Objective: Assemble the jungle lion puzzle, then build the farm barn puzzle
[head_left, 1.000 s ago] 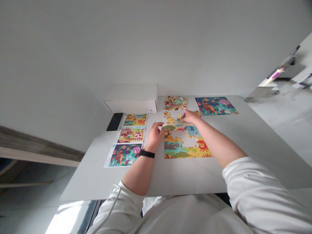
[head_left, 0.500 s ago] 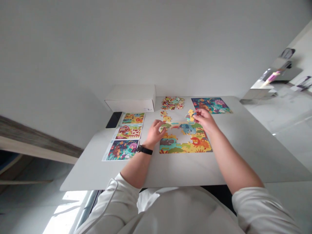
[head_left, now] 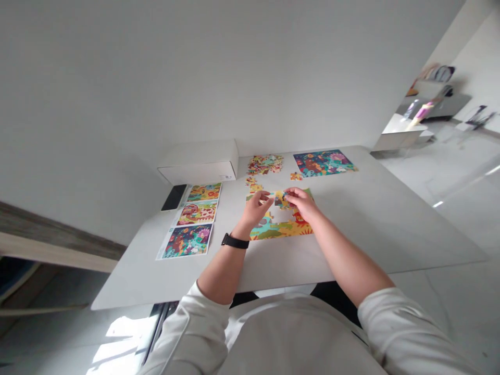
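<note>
A partly assembled jigsaw puzzle with jungle animals lies on the table in front of me. My right hand is above its upper middle, pinching a puzzle piece with yellow and dark colours. Part of that piece is covered by the fingers. My left hand rests at the upper left of the puzzle, its thumb and fingers curved with a gap between them and nothing visible held. A black watch is on the left wrist.
Loose pieces are heaped at the back, with a few more pieces nearby. A dark, colourful puzzle lies at the back right. A white box, a phone and a picture sheet are on the left.
My right hand has moved left and nearer over the puzzle, carrying the piece. An orange piece now shows where that hand was. My left hand stays near the puzzle's left side; the view has shifted.
</note>
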{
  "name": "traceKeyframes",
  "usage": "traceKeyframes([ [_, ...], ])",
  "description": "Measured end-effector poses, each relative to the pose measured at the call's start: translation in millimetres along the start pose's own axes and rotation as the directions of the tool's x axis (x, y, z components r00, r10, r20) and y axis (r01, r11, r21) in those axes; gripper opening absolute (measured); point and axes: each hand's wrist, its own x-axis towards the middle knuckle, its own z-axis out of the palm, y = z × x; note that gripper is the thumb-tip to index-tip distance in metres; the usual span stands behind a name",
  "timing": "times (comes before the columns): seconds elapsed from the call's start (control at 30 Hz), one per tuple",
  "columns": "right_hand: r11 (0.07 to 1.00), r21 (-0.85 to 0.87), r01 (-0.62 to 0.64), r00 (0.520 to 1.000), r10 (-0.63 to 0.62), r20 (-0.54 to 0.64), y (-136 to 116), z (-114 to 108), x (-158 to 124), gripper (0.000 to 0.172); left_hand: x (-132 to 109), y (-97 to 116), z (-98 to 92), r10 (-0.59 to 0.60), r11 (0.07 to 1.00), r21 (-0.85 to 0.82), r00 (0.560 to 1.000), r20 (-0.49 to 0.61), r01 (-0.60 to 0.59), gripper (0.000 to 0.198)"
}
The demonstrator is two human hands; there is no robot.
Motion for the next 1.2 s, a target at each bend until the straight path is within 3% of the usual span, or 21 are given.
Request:
traceKeyframes([
  [0.13, 1.000, -0.026, 0.007, 0.999, -0.006, 0.053, 3.8, 4.1, -2.6, 0.046, -6.8, -13.1, 12.5, -0.040, 0.999, -0.029, 0.997, 0.065, 0.042, 0.037],
  [0.33, 0.997, -0.070, 0.036, 0.995, -0.029, 0.100, 4.9, 10.6, -6.4, 0.042, -9.2, -27.1, 9.3, -0.005, 0.992, -0.127, 0.996, 0.090, 0.017, 0.040],
  [0.67, 0.992, -0.110, 0.055, 0.995, -0.045, 0.087, 2.9, 17.5, -13.2, 0.049, -12.9, -24.7, 7.7, -0.083, 0.970, -0.222, 0.994, 0.070, 0.097, 0.041],
  [0.9, 0.995, -0.095, 0.024, 0.993, -0.013, 0.119, 6.0, 18.3, -11.7, 0.050, -11.5, -26.6, 8.5, -0.028, 0.970, -0.242, 0.998, 0.048, 0.039, 0.043],
  [1.2, 0.989, -0.138, 0.057, 0.990, -0.038, 0.137, 9.8, 15.5, -9.9, 0.046, -12.7, -28.2, 10.0, -0.065, 0.966, -0.243, 0.994, 0.087, 0.084, 0.045],
])
